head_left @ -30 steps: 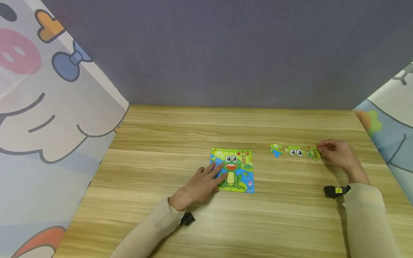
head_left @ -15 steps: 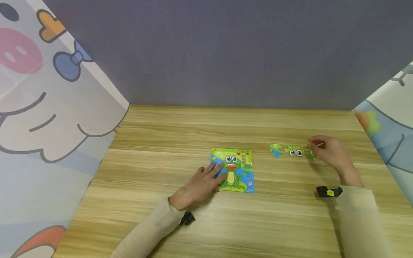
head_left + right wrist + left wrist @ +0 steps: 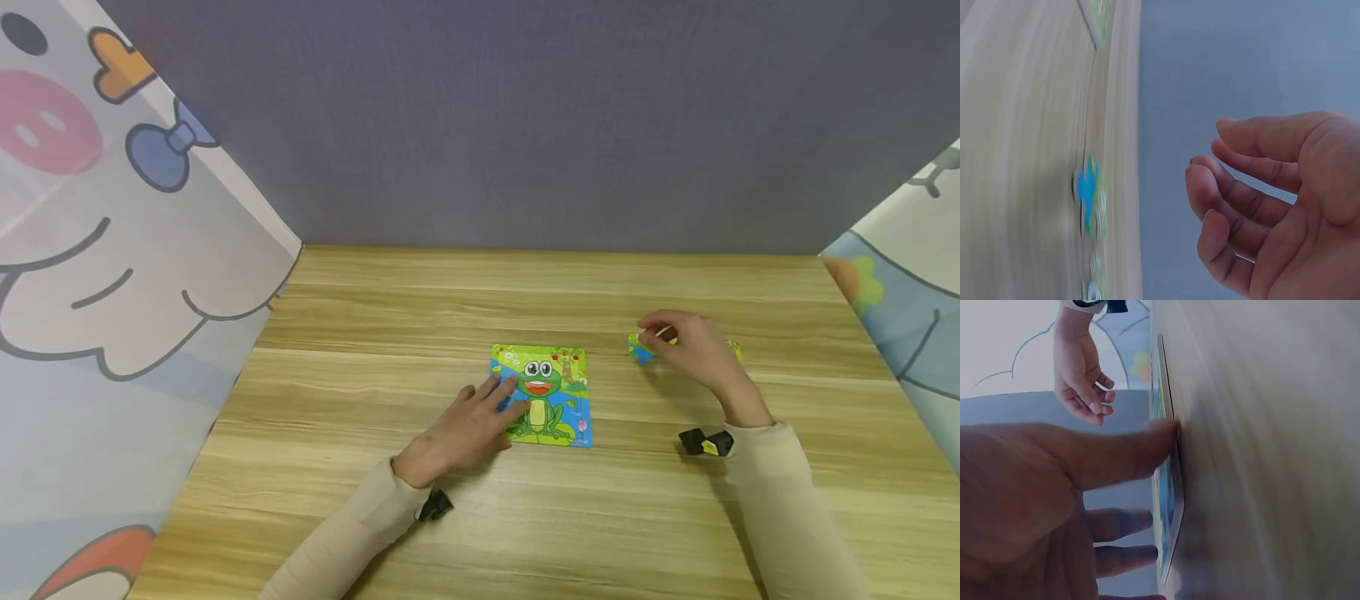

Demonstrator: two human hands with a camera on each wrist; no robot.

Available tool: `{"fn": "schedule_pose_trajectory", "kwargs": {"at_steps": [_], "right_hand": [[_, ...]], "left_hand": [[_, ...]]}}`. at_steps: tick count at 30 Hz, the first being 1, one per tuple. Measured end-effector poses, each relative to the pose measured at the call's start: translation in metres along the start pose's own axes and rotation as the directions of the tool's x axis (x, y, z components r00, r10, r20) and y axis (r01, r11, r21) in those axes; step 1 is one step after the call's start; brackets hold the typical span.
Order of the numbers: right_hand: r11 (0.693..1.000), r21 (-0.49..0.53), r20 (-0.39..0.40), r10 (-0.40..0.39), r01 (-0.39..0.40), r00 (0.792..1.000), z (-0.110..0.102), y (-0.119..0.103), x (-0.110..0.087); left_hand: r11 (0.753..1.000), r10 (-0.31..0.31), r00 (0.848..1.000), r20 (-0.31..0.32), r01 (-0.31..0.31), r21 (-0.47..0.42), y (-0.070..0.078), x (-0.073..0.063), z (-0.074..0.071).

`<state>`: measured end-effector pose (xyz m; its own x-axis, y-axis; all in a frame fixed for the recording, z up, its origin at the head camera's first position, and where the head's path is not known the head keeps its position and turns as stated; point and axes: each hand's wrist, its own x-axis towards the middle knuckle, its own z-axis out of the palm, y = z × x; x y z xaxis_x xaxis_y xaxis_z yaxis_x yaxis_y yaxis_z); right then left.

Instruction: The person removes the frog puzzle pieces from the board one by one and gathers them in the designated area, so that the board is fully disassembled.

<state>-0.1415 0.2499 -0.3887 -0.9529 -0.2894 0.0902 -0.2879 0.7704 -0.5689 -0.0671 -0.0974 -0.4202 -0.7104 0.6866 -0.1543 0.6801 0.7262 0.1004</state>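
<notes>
A square frog picture puzzle [image 3: 542, 398] lies flat on the wooden table. My left hand [image 3: 463, 429] rests on its left side with fingers spread; in the left wrist view the thumb [image 3: 1129, 453] touches the board's edge. My right hand [image 3: 696, 348] hovers over a row of loose puzzle pieces, fingers loosely bent, with nothing between thumb and fingertips. The blue-and-green piece [image 3: 642, 353] shows just left of it. A piece with eyes [image 3: 1093, 289] is hidden by the hand in the head view, and only a sliver of the green right-hand piece [image 3: 738, 350] shows.
The wooden table [image 3: 360, 350] meets a dark grey panel [image 3: 480, 125] at the back. Cartoon-printed walls stand at the left [image 3: 150, 275] and right [image 3: 922, 283]. A black wrist camera [image 3: 707, 443] sits at the right sleeve.
My right hand has moved left along the row, from the far right piece to above the left pieces. The left hand and the frog puzzle have stayed in place.
</notes>
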Motion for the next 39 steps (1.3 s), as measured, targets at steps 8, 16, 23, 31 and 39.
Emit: {"fn": "schedule_pose_trajectory", "kwargs": {"at_steps": [8,16,23,31,39], "right_hand": [[0.996,0.075,0.082,-0.06,0.054,0.995,0.031,-0.029,0.013],[0.983,0.141,0.151,-0.141,0.12,0.979,0.063,-0.059,0.019],[0.97,0.175,0.191,-0.204,0.172,0.96,0.089,-0.084,0.022],[0.967,0.193,0.257,-0.212,0.165,0.943,0.11,-0.096,0.019],[0.968,0.177,0.248,-0.221,0.18,0.943,0.121,-0.096,0.019]], "left_hand": [[0.981,-0.091,0.996,0.015,0.092,-0.172,-0.02,-0.003,-0.009],[0.958,-0.135,0.988,0.07,0.148,-0.245,-0.036,-0.003,-0.009],[0.939,-0.159,0.981,0.109,0.184,-0.291,-0.041,-0.002,-0.005],[0.93,-0.165,0.979,0.12,0.195,-0.311,-0.044,-0.003,-0.004],[0.936,-0.165,0.978,0.132,0.197,-0.293,-0.046,-0.002,-0.002]]}}
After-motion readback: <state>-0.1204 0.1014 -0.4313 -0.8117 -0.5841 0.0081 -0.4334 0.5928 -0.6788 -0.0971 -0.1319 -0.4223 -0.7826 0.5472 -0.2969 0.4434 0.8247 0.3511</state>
